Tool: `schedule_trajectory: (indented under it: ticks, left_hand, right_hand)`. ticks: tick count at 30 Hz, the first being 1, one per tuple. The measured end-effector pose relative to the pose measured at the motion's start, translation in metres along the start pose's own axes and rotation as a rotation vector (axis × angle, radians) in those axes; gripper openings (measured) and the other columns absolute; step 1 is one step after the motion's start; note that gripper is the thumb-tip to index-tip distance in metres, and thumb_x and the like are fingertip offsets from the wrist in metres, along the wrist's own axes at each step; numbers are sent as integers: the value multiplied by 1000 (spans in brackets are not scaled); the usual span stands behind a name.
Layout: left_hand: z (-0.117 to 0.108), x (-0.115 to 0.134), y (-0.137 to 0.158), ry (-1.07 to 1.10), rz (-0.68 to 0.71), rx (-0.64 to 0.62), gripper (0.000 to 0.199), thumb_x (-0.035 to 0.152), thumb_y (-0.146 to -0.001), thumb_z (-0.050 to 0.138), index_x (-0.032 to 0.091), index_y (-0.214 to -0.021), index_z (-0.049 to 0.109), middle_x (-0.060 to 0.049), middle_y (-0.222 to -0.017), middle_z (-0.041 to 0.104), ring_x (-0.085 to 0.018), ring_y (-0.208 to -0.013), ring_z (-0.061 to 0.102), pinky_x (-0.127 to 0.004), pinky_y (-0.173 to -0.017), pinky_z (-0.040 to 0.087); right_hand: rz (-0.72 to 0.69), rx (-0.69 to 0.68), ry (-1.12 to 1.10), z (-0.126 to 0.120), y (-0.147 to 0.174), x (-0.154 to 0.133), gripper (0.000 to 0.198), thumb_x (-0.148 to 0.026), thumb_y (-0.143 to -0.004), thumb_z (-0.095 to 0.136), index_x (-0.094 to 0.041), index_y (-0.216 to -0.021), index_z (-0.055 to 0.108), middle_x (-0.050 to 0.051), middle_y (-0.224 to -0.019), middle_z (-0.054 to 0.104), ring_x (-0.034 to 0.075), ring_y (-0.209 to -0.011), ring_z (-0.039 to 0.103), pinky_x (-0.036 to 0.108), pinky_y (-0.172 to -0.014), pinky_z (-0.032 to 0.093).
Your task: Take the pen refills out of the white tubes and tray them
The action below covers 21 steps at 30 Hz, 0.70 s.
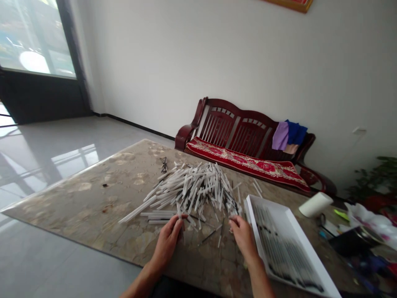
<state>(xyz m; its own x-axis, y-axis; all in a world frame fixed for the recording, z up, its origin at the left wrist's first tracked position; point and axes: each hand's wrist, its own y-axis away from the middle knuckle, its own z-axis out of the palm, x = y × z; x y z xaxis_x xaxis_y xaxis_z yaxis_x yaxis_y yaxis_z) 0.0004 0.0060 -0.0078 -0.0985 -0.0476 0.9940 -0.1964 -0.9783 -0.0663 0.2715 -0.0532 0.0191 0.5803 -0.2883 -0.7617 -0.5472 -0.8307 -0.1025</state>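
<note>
A large heap of thin whitish sticks or tubes (201, 182), with dark thin pieces among them, lies on the patterned tabletop (124, 174). My left hand (170, 234) is closed at the near side of the heap, thumb and finger pinching one translucent white tube (179, 210) that points upward. At the heap's right edge, my right hand (242, 234) is closed too; what its fingertips hold, if anything, is too small to make out. Right beside that hand stands a white open box (297, 223), where slim dark-ended sticks in clear sleeves (279, 248) lie in rows.
Right of the box are a white roll (315, 204), a dark cup (353, 241) and a crumpled plastic bag (372, 219). Dark-framed glasses (164, 164) lie behind the heap. Beyond the table stands a wooden bench (238, 128) with a red cushion (248, 163).
</note>
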Motion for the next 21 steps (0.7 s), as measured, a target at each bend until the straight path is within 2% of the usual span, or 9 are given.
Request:
schedule_trajectory:
  ticks: [4,7,9,12,15,18,21]
  left_hand:
    - [-2,5,1,-15,-2,-4,50,53,-85,60,20,-121,62,4,-65,58,-15,-55,49,-23,-51,39]
    - [0,10,3,13,14,-23,51,50,-85,62,22,-127,56,6,-62,56,-13,-52,46,-22,-51,38]
    - [1,10,3,48,13,-37,49,51,-84,63,23,-124,58,6,-61,56,-12,-50,44,-21,-50,36]
    - [0,7,5,122,-57,-63,41,54,-81,66,22,-106,67,5,-61,55,-10,-46,42,-20,-45,32]
    - [-4,4,6,233,-118,-99,35,53,-81,67,20,-92,69,2,-63,59,-12,-51,49,-20,-47,38]
    - [-6,5,8,348,-125,-142,29,48,-84,66,20,-92,66,1,-67,62,-14,-56,54,-21,-49,42]
    - [-5,7,10,438,-119,-150,27,42,-80,73,23,-95,60,1,-76,65,-12,-57,54,-19,-46,40]
  right_hand:
    - [21,52,132,7,-10,0,28,-27,-80,51,-22,-94,75,5,-90,77,22,-82,73,29,-71,53]
    - [22,78,249,9,-24,-2,28,-25,-83,50,-23,-98,74,5,-98,77,22,-89,72,28,-75,51]
    - [17,97,325,7,-35,-2,29,-24,-86,49,-23,-101,74,5,-102,76,21,-94,70,27,-77,50]
    - [24,126,433,0,-51,0,30,-20,-88,48,-22,-104,73,6,-105,75,20,-96,69,26,-77,48]
    - [26,136,530,-9,-63,2,30,-15,-89,47,-20,-105,72,8,-106,74,20,-97,68,25,-77,45]
    - [5,113,615,-16,-70,5,30,-13,-90,47,-19,-104,73,9,-106,73,20,-96,67,25,-75,44]
    - [-31,66,686,-17,-73,5,29,-11,-90,49,-22,-101,75,8,-106,72,19,-93,67,25,-71,42]
